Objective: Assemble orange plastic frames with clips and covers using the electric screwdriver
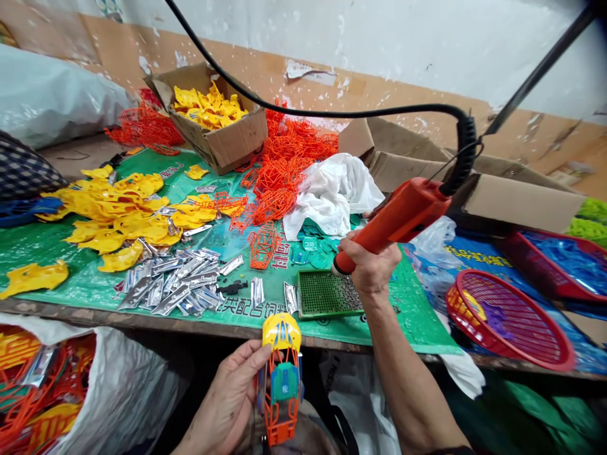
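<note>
Here are the fingers of the left hand (237, 379), pinched on the edge of a yellow-and-orange toy body (284, 379), with a teal piece in its middle. It sits in front of the person, just off the desk's near edge, its face turned up, probably to keep the top in view. The right hand (379, 268) wraps its fingers round an orange power tool (398, 218), nose slanting down over a green tray (303, 309) where small metal bits (351, 294) crowd the right side. That tray likely lies there to be within easy reach. The black cable (303, 112) hangs from above, presumably keeping the desk free of cord.

Outward now: silver strips (175, 284) heap up left of the tray, yellow shells (118, 224) beyond them, orange frames (289, 164) behind, white cloth (336, 189) alongside. The desk (412, 316) wears a green printed sheet. A cardboard box (237, 142) brims with more shells, a red basket (521, 335) stands right, and a scuffed white-and-tan wall (379, 50) closes the room.
</note>
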`<state>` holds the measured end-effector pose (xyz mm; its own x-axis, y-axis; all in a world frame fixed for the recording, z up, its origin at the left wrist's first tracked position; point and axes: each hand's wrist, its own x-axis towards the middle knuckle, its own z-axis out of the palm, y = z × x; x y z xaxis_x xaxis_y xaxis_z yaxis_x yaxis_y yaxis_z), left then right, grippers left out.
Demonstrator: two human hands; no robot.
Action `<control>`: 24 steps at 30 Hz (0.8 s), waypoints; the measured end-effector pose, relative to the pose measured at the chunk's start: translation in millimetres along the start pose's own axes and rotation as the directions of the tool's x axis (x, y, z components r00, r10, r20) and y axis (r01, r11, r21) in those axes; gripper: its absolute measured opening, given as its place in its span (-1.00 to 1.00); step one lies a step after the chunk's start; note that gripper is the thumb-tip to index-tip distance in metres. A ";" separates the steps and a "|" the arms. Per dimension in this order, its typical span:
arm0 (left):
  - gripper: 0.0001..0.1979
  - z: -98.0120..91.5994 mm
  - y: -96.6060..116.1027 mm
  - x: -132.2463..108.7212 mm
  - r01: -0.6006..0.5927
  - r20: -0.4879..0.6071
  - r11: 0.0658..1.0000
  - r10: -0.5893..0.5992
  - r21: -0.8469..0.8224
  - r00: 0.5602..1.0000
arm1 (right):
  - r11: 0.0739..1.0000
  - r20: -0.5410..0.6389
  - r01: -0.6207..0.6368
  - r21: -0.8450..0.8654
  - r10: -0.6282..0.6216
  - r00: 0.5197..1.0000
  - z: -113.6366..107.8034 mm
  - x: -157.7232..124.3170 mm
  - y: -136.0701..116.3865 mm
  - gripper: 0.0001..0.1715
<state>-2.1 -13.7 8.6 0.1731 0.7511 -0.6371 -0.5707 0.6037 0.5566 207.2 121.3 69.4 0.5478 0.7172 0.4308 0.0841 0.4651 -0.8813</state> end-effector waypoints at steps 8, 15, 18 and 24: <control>-0.68 4.0 4.0 -0.6 0.002 -0.019 0.999 -0.001 0.044 1.000 | 1.000 0.001 -0.003 -0.006 0.003 1.000 -3.9 7.3 2.4 -0.81; -0.73 2.4 0.4 -0.4 -0.040 0.022 0.998 0.039 0.051 0.999 | 0.989 0.134 -0.061 0.138 0.042 0.990 -4.8 -6.4 -31.9 -0.85; -0.76 3.6 -0.5 -1.9 -0.050 0.044 0.998 0.049 0.025 0.998 | 0.948 0.272 -0.181 0.262 0.108 0.956 -1.2 -31.6 -53.7 -0.72; -0.73 7.5 -0.3 -2.6 -0.075 0.013 0.997 0.076 -0.036 0.997 | 0.868 0.507 -0.408 0.282 0.227 0.832 8.7 -77.0 -73.3 -0.41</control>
<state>3.6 -13.8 14.1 0.1396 0.7980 -0.5862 -0.6106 0.5355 0.5835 151.7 36.5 102.4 0.0531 0.9650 0.2570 -0.3855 0.2572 -0.8861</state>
